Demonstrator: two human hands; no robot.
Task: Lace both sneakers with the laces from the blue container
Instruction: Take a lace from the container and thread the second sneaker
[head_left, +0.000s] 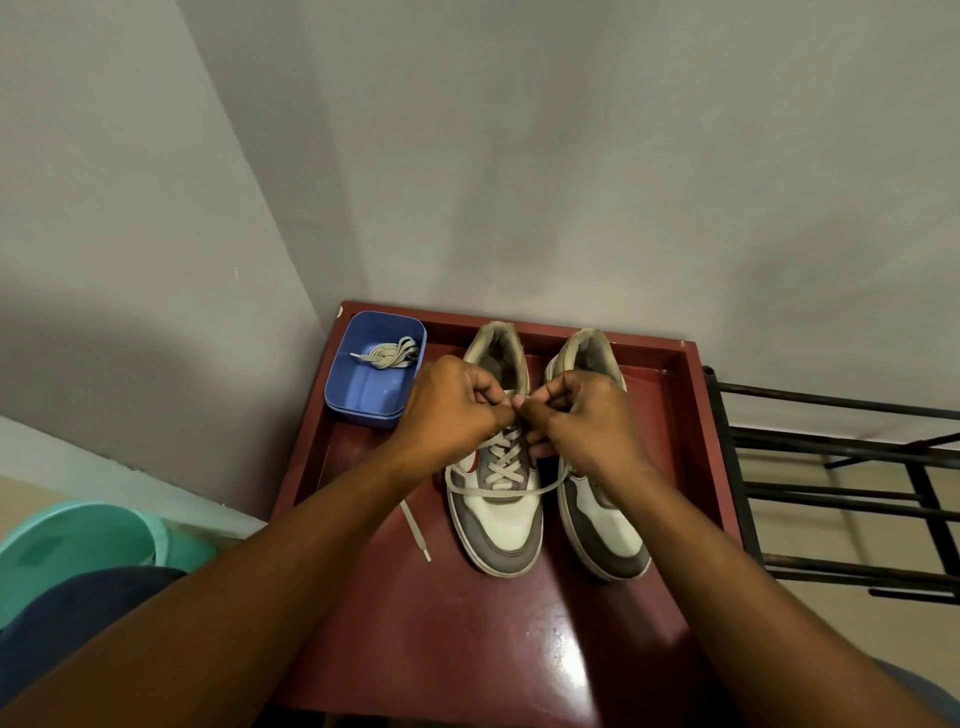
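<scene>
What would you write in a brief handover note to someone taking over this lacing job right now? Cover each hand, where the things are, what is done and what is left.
Hands: the left hand and the right hand both pinch the lace near the top of the first sneaker.
Where: it stands beside the other sneaker on the red table; a second lace lies bundled in the blue container.
Done: first sneaker criss-crossed most of the way up.
Left: finish its top, then lace the other sneaker, which seems unlaced, with the second lace.
</scene>
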